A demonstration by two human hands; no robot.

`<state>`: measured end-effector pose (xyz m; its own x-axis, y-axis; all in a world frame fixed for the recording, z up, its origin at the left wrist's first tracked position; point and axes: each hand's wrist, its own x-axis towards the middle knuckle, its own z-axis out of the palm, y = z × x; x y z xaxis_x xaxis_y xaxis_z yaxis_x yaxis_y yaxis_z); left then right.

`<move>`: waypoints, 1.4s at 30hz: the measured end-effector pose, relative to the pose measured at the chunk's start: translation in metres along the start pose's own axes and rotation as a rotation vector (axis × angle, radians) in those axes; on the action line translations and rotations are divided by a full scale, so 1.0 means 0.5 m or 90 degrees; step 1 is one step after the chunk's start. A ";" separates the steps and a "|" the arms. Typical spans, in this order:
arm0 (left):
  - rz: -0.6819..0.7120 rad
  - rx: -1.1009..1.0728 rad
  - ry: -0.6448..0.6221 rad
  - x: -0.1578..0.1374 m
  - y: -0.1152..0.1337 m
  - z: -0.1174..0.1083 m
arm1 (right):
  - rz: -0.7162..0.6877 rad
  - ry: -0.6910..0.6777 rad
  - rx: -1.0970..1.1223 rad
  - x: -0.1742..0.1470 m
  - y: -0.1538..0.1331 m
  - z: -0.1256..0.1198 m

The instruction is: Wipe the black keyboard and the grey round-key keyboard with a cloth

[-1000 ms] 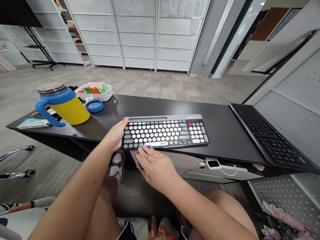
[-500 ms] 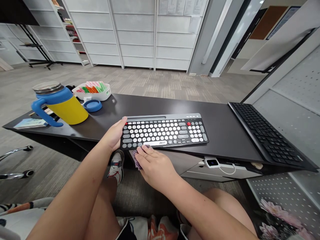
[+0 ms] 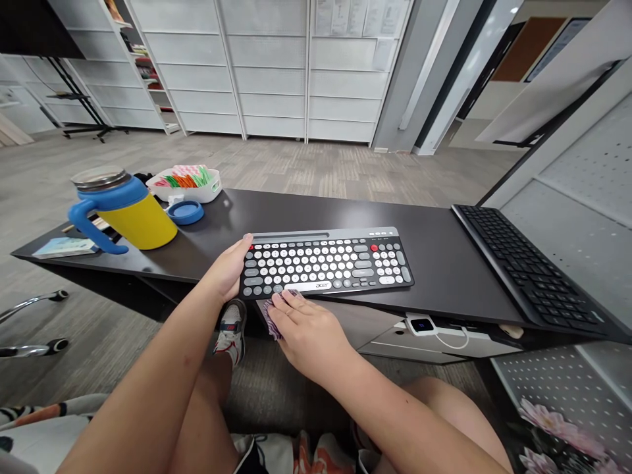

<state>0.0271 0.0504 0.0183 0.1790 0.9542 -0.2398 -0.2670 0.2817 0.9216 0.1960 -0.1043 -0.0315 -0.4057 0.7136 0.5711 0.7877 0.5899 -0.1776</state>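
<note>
A black and grey acer keyboard (image 3: 320,262) with round white keys lies at the front edge of the dark desk. My left hand (image 3: 228,270) grips its left end, thumb on the top corner and the other fingers hidden beneath. Under the fingers of my right hand (image 3: 309,329) is a purple patterned cloth (image 3: 271,319), pressed against the keyboard's front edge near the lower left keys. Part of the cloth is covered by the hand.
On the desk (image 3: 424,253), a yellow and blue mug (image 3: 135,217), a blue lid (image 3: 185,212) and a white basket (image 3: 197,192) of colourful packets stand left. A second, black keyboard (image 3: 530,263) lies right. A small white device (image 3: 419,324) with a cable hangs at the front edge.
The whole view has shifted slightly, with things appearing a little lower. Both hands keep their places on the keyboard and cloth, with hardly any movement.
</note>
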 end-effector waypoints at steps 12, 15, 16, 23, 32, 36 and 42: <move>-0.007 0.011 0.007 0.001 0.001 0.001 | -0.004 0.004 -0.005 0.003 -0.001 -0.005; -0.008 0.009 0.004 0.002 0.001 -0.001 | -0.002 0.005 -0.005 0.002 -0.001 -0.003; -0.007 0.009 0.005 0.002 0.001 -0.001 | 0.000 0.001 -0.003 0.002 -0.001 -0.003; -0.006 0.005 0.003 0.004 -0.002 -0.004 | 0.004 -0.003 0.003 0.003 0.000 -0.003; -0.006 0.002 -0.001 0.003 0.000 -0.003 | 0.004 -0.010 0.000 0.002 -0.001 -0.003; -0.005 0.006 -0.001 0.000 0.001 -0.001 | 0.000 -0.001 -0.002 0.002 -0.001 -0.003; -0.005 0.000 0.008 -0.001 0.003 0.002 | 0.011 -0.014 0.011 0.001 -0.001 -0.001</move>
<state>0.0278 0.0500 0.0200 0.1687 0.9531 -0.2513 -0.2652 0.2894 0.9197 0.1959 -0.1044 -0.0307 -0.4028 0.7317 0.5499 0.7865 0.5840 -0.2008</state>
